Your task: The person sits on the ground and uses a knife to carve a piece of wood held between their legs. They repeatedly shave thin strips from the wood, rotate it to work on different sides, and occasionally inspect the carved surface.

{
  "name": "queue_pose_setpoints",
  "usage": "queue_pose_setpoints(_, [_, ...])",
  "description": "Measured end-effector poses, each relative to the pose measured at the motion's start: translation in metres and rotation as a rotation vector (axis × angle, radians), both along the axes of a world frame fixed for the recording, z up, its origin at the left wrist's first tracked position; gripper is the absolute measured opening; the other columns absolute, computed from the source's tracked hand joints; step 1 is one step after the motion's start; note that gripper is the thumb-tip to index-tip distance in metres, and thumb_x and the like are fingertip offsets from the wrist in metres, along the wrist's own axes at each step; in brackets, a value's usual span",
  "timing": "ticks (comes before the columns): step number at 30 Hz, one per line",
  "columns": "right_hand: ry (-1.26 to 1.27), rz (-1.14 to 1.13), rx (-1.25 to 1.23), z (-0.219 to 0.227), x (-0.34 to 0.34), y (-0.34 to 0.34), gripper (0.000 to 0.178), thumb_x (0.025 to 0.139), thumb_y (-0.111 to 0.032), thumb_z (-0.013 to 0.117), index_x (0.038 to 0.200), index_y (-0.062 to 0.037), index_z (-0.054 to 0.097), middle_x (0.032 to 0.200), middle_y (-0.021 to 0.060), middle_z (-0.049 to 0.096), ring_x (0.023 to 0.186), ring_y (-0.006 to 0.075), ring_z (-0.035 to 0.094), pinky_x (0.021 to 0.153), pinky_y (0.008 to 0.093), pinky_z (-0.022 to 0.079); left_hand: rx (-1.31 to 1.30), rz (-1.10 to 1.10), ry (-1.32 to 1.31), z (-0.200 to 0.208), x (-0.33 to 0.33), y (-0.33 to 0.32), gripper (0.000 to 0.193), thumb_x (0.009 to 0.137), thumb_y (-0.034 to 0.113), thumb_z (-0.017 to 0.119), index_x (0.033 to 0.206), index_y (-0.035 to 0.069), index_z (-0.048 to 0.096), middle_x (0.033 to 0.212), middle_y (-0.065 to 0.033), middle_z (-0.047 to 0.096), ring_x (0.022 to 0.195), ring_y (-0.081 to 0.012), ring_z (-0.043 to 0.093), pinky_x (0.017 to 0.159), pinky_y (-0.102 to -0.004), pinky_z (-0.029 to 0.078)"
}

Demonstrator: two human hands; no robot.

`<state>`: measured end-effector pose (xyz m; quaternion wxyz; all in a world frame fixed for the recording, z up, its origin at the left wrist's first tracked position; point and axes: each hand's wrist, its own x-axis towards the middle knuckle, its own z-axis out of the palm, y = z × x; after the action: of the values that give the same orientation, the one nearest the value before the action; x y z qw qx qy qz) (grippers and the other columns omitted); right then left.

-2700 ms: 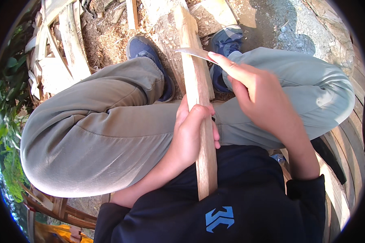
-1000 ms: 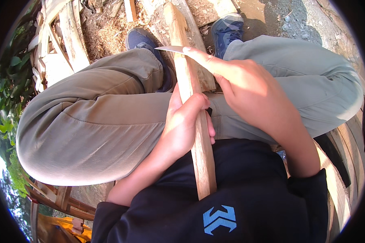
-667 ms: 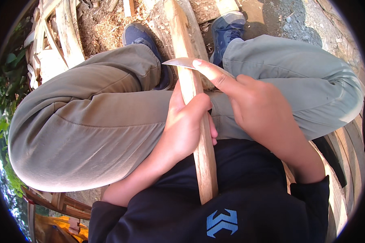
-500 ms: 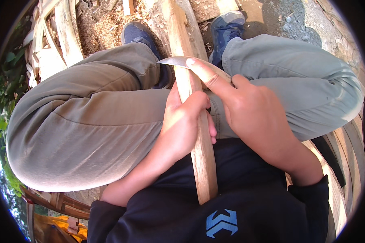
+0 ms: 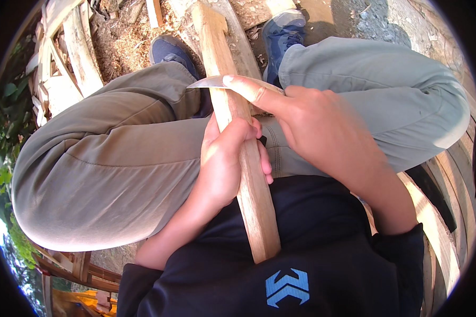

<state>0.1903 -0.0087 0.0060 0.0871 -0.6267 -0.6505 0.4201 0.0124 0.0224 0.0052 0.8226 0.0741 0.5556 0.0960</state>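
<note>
A long, pale wooden stick [image 5: 256, 211] runs from against my dark shirt out between my knees, with a notch near its far end. My left hand [image 5: 228, 153] is wrapped round its middle, thumb on top. My right hand [image 5: 307, 119] grips a knife [image 5: 209, 82] with a curved, pointed blade, its index finger stretched along the blade's back. The blade lies across the stick just beyond my left hand, its tip poking past the left side. The knife's handle is mostly hidden in my right hand.
Under the stick's far part lies a wider plank [image 5: 243, 47] between my shoes. Wood shavings [image 5: 127, 45] cover the ground at the upper left, beside stacked timber offcuts [image 5: 82, 53]. Curved wooden strips [image 5: 433, 232] lie at the right. Leafy plants [image 5: 8, 132] edge the left side.
The stick, both hands and the knife have shifted left in the view. The stick's far end now shows more fully. Both grips are kept.
</note>
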Motion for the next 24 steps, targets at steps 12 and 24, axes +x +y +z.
queue_pose_setpoints(12, [-0.221,0.044,-0.102,0.027,-0.025,0.002,0.079,0.083,-0.007,0.068,0.154,-0.0333,0.047,0.070,0.0132,0.052,0.054,0.0326,0.060,0.048,0.0422,0.049,-0.003,-0.119,0.097,0.011,0.004,0.011,0.021,0.092,0.015,0.046,0.103,-0.002,0.049,0.078,-0.0180,0.060,0.055,-0.0264,0.060,0.049,-0.0414,0.054])
queue_pose_setpoints(24, [-0.143,0.025,0.018,0.006,-0.013,0.003,0.076,0.085,-0.007,0.065,0.152,-0.0370,0.049,0.070,0.0121,0.053,0.054,0.0318,0.060,0.049,0.0410,0.049,-0.020,0.001,0.008,0.002,0.001,0.003,0.020,0.091,0.017,0.051,0.101,0.001,0.045,0.081,-0.0134,0.052,0.051,-0.0248,0.058,0.044,-0.0412,0.052])
